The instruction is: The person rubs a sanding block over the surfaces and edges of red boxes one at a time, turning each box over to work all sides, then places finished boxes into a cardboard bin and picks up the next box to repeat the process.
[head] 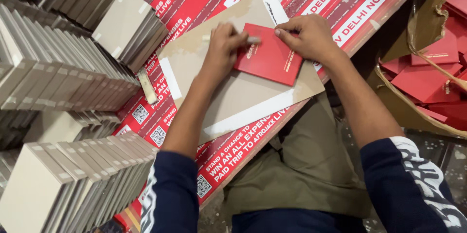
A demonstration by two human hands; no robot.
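A red card cover (pixel 269 58) lies tilted on a brown cardboard sheet (pixel 238 92) spread over a red printed banner (pixel 214 160). My left hand (pixel 222 50) presses a small pale tool against the cover's upper left edge; the tool is blurred. At the cover's top right corner, my right hand (pixel 307 36) pins it down with its fingertips.
Rows of grey board covers (pixel 63 72) stand stacked on the left, with more at the lower left (pixel 73 184). A small brush-like tool (pixel 147 87) lies beside them. An open cardboard box (pixel 404 111) of red covers (pixel 428 77) sits on the right.
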